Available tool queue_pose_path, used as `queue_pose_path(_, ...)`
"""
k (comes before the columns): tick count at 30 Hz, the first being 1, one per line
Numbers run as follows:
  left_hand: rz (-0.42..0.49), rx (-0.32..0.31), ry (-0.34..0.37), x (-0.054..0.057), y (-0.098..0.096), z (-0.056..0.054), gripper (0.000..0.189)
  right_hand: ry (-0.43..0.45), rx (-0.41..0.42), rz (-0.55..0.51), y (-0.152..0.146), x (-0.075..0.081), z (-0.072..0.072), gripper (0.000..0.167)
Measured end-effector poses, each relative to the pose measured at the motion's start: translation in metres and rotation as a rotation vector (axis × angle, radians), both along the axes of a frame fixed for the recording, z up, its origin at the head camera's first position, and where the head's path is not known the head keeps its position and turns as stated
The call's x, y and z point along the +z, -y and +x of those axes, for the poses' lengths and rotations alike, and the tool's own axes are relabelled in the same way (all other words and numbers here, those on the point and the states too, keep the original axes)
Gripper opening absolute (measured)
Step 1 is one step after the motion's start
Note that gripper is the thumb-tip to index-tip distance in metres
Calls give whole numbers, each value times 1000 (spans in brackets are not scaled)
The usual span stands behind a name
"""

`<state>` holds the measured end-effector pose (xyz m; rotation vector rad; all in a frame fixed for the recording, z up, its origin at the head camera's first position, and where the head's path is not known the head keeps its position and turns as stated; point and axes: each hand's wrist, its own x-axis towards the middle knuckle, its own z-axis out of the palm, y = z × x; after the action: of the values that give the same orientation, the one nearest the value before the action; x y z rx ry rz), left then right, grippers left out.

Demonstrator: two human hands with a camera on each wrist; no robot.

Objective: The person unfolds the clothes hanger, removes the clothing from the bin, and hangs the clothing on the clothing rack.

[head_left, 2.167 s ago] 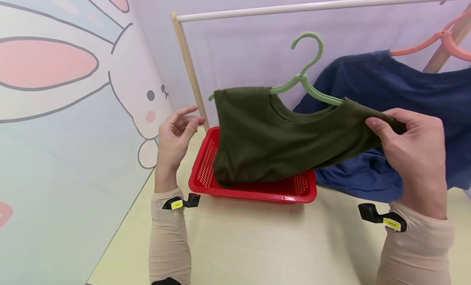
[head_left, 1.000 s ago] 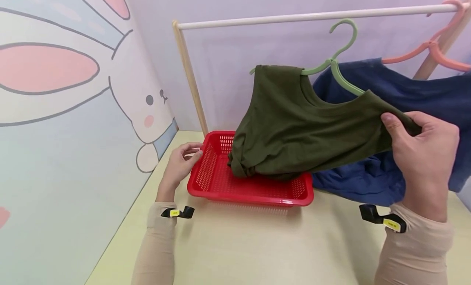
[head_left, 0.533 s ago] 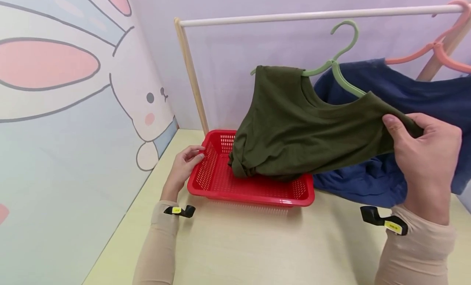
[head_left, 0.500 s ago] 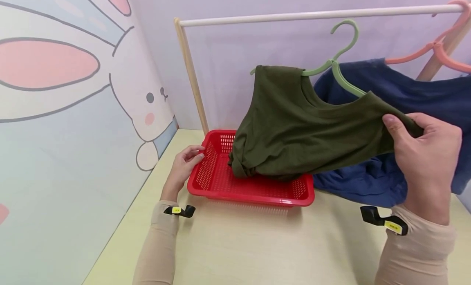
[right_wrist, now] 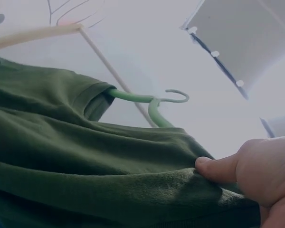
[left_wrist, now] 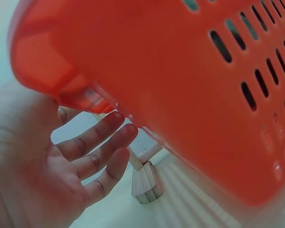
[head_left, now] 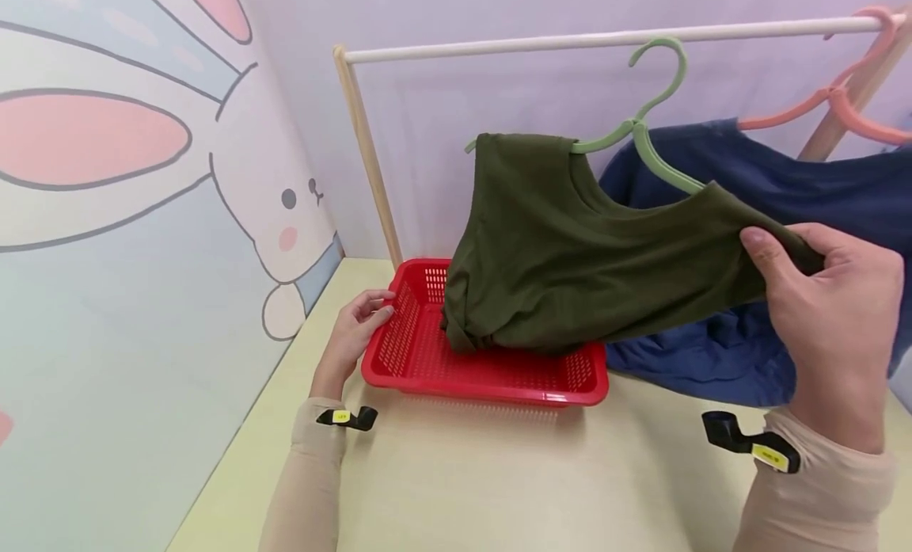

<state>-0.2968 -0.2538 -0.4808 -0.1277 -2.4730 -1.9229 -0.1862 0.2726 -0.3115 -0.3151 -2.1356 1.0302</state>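
Observation:
My right hand [head_left: 834,298] pinches the right shoulder end of a dark green shirt [head_left: 570,243], thumb in front. A light green hanger [head_left: 659,156] runs inside its shoulders, and its hook overlaps the rail in the head view. The shirt's lower part bunches over a red basket [head_left: 484,390]. At the basket's left rim is my left hand [head_left: 352,330], with thumb and index finger at the edge. In the left wrist view, the other fingers [left_wrist: 97,161] curl under the rim beside the outer wall. The right hand's thumb [right_wrist: 218,168] presses into the cloth.
A white rail [head_left: 499,47] on wooden posts [head_left: 366,148] spans the back. A navy shirt [head_left: 712,354] on a pink hanger [head_left: 787,112] hangs at the right. The pale table [head_left: 456,473] lies in front, and a rabbit-painted wall [head_left: 142,314] stands at left.
My left hand has come down from beside the shirt's left shoulder to the basket rim. The right hand has carried the shirt and hanger rightward; over the last half second little moves.

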Motion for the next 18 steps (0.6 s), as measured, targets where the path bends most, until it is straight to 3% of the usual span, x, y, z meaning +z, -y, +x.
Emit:
queue_pose_path(5, -16, -12, -1, 1, 4, 0, 41, 30, -59, -12, -9, 4, 8, 12)
queue_pose_path(10, -28, -4, 0, 3, 15, 3, 44, -21, -57, -58, -28, 10, 0, 32)
queue_pose_path(14, -33, 4, 7, 2, 21, 7, 46, -63, -81, -86, -48, 15, -11, 35)
queue_pose_path(16, -33, 8, 10, 2, 22, 9, 48, -36, -92, -97, -59, 19, -16, 33)
queue_pose_path(18, -34, 9, 14, 2, 22, 11, 48, 30, -98, -99, -69, 25, -21, 15)
